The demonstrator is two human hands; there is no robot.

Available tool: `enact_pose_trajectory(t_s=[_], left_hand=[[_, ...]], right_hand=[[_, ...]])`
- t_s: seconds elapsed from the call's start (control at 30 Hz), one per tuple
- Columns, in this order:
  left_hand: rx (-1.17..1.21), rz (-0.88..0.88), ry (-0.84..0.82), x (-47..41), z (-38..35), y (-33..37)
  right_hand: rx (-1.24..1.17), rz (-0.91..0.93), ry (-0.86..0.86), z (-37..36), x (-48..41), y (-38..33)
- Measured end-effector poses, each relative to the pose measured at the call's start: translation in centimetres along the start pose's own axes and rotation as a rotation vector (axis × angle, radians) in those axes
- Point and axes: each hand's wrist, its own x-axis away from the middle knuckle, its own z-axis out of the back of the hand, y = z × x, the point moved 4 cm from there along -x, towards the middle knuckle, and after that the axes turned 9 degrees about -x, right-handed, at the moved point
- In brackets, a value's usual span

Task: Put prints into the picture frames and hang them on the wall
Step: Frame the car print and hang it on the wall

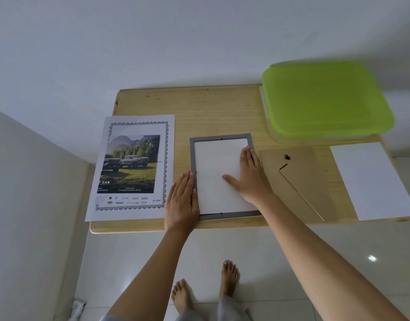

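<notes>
Frame (222,137): L hand (182,198) on left edge, R hand (248,174) flat inside.

Plain domestic room, likely a home, bare feet (229,278) on a glossy pale tiled floor (130,262), small light wooden table (211,107) set against a plain white wall (176,42), plastic storage box (324,98) with a lime-green lid at the table's far right corner

Wooden table (211,107) standing against white wall (176,38). Box with green lid (324,98) sitting at table's far right corner. Bare feet (229,276) standing on pale tiled floor (130,262); light spot (372,258) glinting there.
</notes>
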Motion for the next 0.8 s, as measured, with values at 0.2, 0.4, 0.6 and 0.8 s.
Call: enact_pose_trajectory(t_s=[0.2,0.4,0.6,0.8], left_hand=[[0.018,-0.003,0.028,0.0,0.1,-0.1],[0.018,-0.012,0.019,0.1,0.1,0.0],[-0.006,-0.015,0.027,0.0,0.0,0.0],[-0.029,-0.026,0.031,-0.1,-0.1,-0.1]], right_hand=[[-0.043,-0.016,0.044,-0.3,0.3,-0.3],[-0.114,-0.035,0.062,-0.2,0.6,-0.8],[-0.088,-0.014,0.025,0.8,-0.6,-0.6],[-0.078,0.023,-0.091,2.1,-2.9,-1.3]])
